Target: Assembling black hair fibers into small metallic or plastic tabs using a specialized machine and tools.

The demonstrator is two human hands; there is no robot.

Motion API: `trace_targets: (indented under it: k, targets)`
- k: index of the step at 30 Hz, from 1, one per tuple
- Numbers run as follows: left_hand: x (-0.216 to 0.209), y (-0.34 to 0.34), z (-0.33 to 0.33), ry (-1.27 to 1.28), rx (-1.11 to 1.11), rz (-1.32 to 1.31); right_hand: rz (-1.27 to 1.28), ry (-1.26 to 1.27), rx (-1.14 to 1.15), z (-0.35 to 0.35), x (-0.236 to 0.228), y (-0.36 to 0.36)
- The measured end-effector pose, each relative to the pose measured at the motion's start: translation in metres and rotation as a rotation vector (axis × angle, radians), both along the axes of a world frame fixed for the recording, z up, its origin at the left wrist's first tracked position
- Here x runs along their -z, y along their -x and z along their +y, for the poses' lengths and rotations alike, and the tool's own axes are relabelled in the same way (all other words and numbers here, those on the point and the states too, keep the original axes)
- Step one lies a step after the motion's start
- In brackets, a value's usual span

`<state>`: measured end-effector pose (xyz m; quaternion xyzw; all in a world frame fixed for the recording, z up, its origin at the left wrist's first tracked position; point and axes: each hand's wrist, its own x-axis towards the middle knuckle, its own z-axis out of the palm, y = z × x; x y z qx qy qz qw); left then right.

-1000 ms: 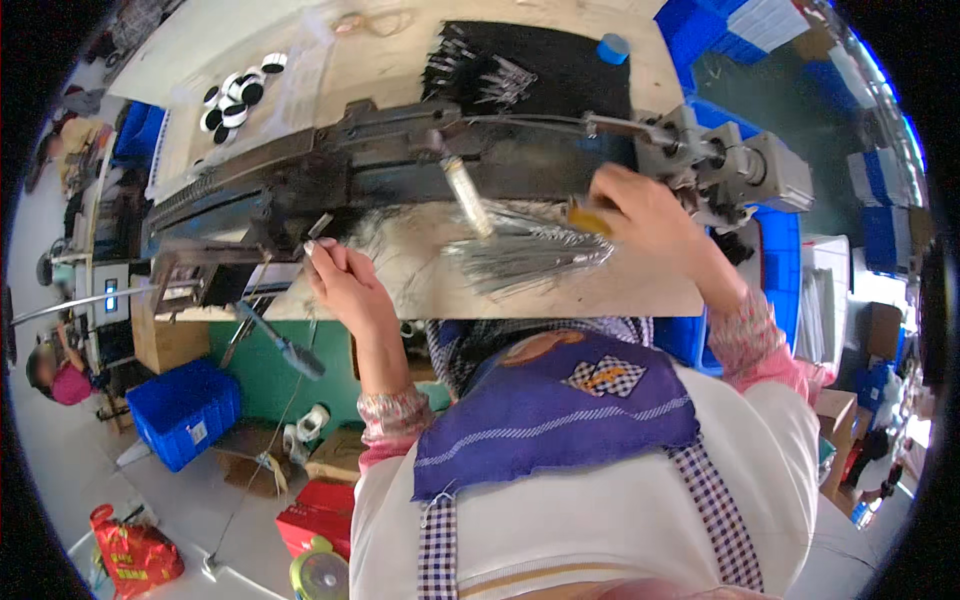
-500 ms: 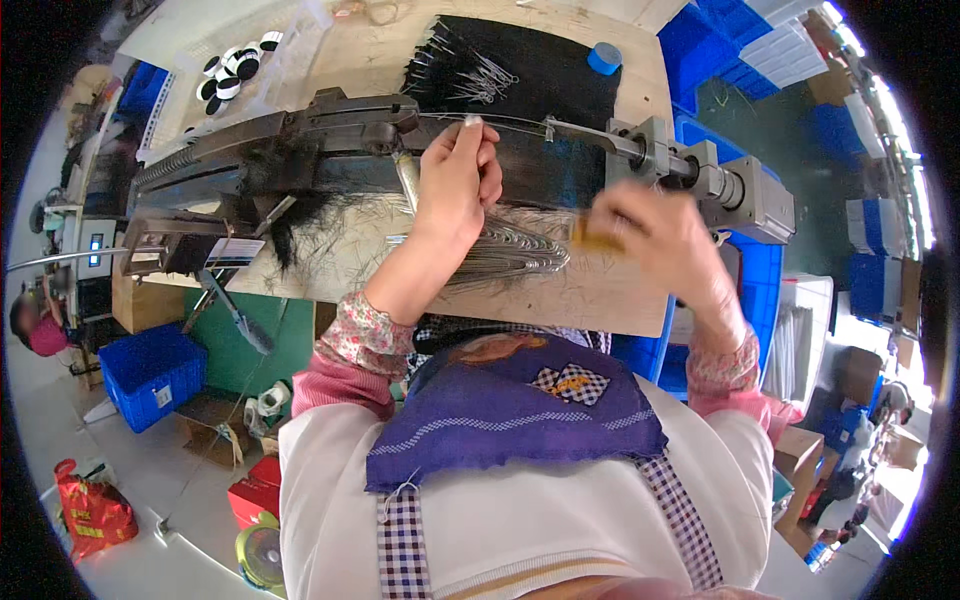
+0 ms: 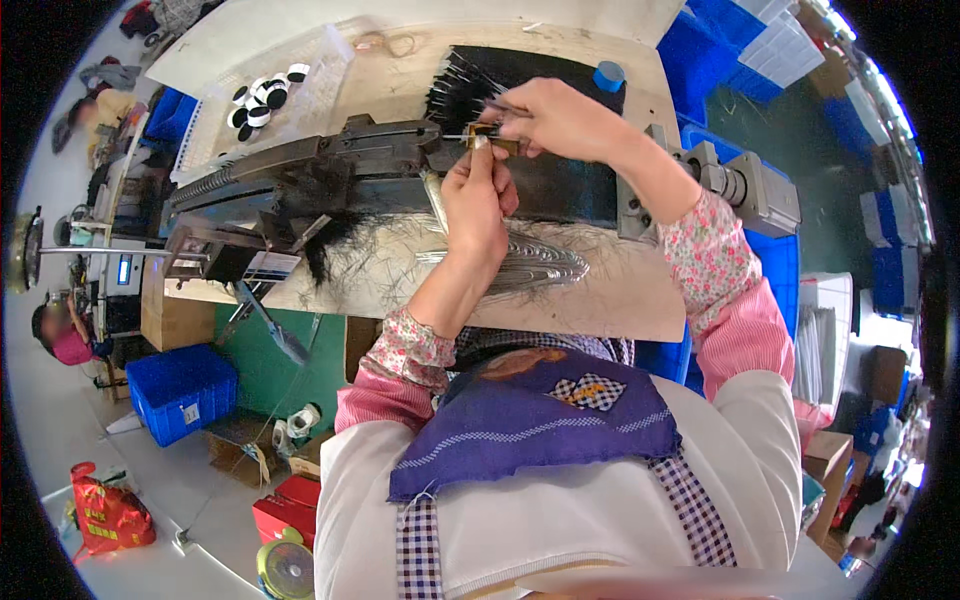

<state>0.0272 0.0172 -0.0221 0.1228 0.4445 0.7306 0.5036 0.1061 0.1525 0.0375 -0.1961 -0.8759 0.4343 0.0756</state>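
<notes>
Over the middle of the steel machine [image 3: 350, 165], holding a small yellow-brown piece [image 3: 481, 130] with both hands. Clamped on it from the near side, seemingly, with the fingers of the left hand [image 3: 478, 205]; closed on it from the far side with the fingers of the right hand [image 3: 545, 115]. Cannot tell, behind so many knuckles, the exact contact between the piece and the thin wire [image 3: 455, 137] reaching out of the machine's clamp head [image 3: 428, 140]. Could slip along or off that wire through uneven pressure between the two grips. Could bend the wire too, by pulling sideways instead of along the machine. Might nick a fingertip, working bare so close to metal edges over the machine. Might snag a floral cuff [image 3: 708, 248] on the spindle unit [image 3: 768, 200] at the machine's right end, by leaning that way. Could also scatter the bundle of metal wires [image 3: 545, 262] lying on the bench [image 3: 645, 308] on the machine's near side, by dropping the left wrist. Could knock bristled wires [image 3: 458, 85] off the black cloth [image 3: 552, 63] beyond the machine, by letting the right knuckles swing outward
</notes>
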Motion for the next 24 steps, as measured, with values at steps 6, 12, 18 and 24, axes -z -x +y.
trace_targets:
  k: [6, 12, 18, 24]
  targets:
    - [0.003, 0.002, 0.008, -0.084, 0.197, -0.091, -0.081, 0.296, 0.077, 0.011, -0.017, 0.002]
    - [-0.008, 0.004, 0.011, -0.34, 0.177, -0.563, -0.087, -0.452, -0.111, 0.017, -0.014, 0.0]
    - [-0.015, 0.022, 0.001, -0.338, 0.149, -0.772, 0.02, -0.788, 0.117, -0.021, -0.015, -0.015]
    - [-0.015, 0.016, -0.009, -0.396, 0.106, -0.656, 0.18, -0.584, 0.164, -0.018, -0.013, -0.005]
